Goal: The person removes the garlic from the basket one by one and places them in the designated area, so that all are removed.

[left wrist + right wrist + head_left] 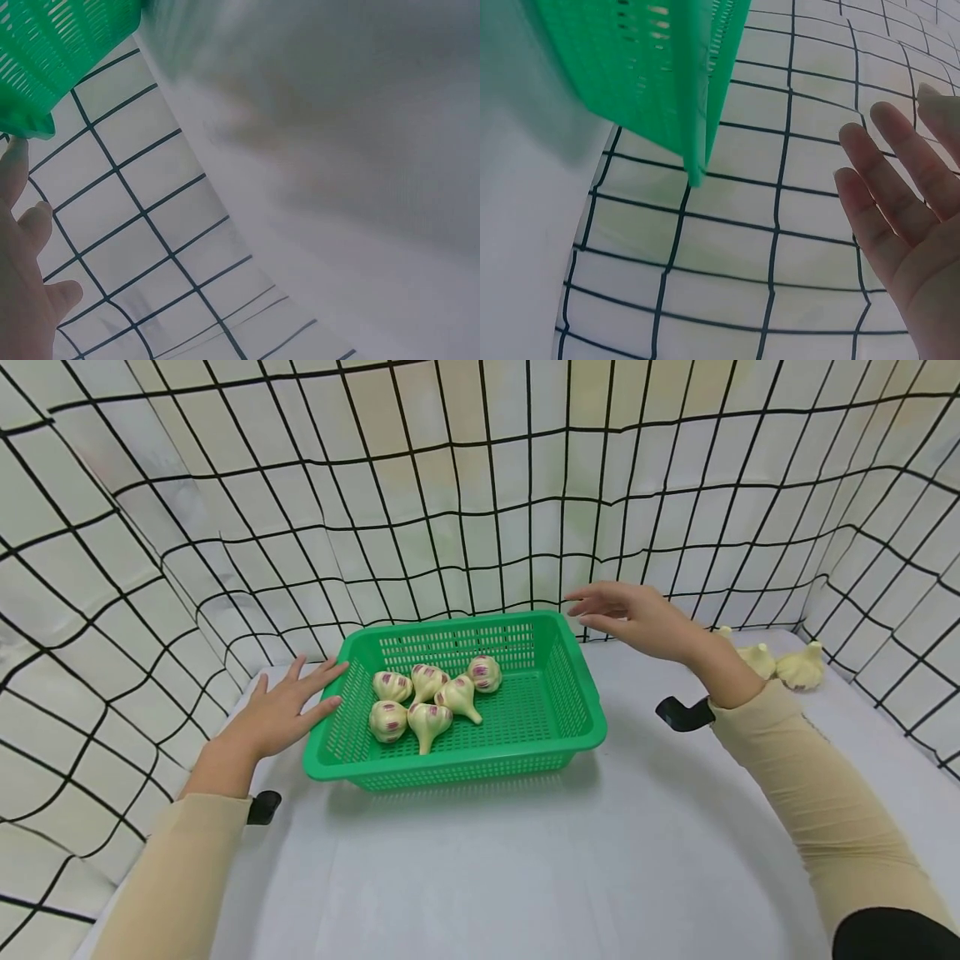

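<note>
A green plastic basket point(457, 766) stands on the white surface in the head view, with several purple-streaked garlic bulbs point(429, 721) gathered in its left half. My left hand point(281, 714) is spread at the basket's left rim, its fingertips at the edge. In the left wrist view, a finger of the left hand point(26, 247) meets the rim of the basket point(67, 45). Off the basket's back right corner, my right hand point(630, 618) hovers with loosely bent fingers and nothing in it. The right wrist view shows the right hand point(907, 202) apart from the basket point(630, 75).
More pale garlic bulbs point(801, 667) lie at the right, partly hidden behind the right forearm. A black wire grid point(487, 514) over white sheeting rises behind the basket and along both sides. The white tabletop point(480, 877) spreads in front.
</note>
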### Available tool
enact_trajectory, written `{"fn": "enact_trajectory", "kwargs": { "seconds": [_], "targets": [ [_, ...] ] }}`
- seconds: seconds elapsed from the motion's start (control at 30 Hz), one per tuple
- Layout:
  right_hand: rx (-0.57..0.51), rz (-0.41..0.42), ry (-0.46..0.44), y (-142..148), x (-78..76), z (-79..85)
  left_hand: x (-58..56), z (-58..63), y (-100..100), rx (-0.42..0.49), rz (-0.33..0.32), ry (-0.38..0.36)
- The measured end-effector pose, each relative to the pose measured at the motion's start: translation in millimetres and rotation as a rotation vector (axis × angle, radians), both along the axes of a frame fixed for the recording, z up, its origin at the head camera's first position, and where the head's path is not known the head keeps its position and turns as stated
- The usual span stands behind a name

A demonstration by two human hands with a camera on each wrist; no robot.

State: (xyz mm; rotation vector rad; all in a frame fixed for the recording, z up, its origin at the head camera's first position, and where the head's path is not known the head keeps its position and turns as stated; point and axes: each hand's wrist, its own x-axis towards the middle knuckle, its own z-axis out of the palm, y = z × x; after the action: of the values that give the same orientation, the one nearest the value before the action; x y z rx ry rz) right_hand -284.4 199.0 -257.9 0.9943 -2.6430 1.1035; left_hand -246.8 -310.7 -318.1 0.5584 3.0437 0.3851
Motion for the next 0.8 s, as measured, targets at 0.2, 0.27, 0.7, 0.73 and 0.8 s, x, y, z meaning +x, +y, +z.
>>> {"fn": "enact_trajectory", "kwargs": {
  "seconds": [0.2,0.27,0.7,0.73,0.8],
  "targets": [
    [0.002,0.028,0.012,-19,-12.8,2.4,-0.2,0.1,0,-0.002,-0.002,0.005],
    [-0.013,0.038,0.000,-25,-18.0,2.4,0.0,0.2,0,-0.001,-0.002,0.004],
    [-0.060,0.032,-0.055,-70,-45.8,-2.6,0.5,-0.2,-1,0.001,0.006,-0.006],
    [-0.056,0.032,-0.064,-73,-47.4,-3.1,0.3,-0.5,-1,0.001,0.006,-0.006],
    [-0.039,0.041,-0.075,-80,-51.7,-4.8,-0.2,-0.9,-1,0.002,0.005,-0.004]
  ]
}}
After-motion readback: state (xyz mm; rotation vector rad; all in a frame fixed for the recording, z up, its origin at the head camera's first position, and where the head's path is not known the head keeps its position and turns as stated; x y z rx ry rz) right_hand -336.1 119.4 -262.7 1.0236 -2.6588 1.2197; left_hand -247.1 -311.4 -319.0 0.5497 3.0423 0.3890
